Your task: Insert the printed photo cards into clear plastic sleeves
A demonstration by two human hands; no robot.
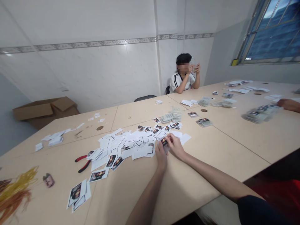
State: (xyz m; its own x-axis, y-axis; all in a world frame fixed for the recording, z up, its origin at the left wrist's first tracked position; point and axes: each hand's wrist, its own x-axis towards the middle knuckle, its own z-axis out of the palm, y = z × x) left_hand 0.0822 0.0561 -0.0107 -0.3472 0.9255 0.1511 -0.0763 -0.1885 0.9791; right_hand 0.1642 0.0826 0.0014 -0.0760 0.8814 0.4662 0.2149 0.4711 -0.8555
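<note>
Left hand (pixel 161 157) and right hand (pixel 176 146) clamp together on a small printed photo card (pixel 164 142), pinched at the fingertips above the beige tabletop (pixel 194 175). White paper offcuts (pixel 131 140) and loose printed cards (pixel 111 161) pile just left and ahead. Red-handled pliers (pixel 82 163) lie further left; bundled card stacks (pixel 176 115) sit ahead.

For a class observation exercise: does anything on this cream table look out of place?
Red-handled metal pliers lie open amid scattered white printed paper cards, odd among paper, away from the left hand and right hand pinching a card.
</note>
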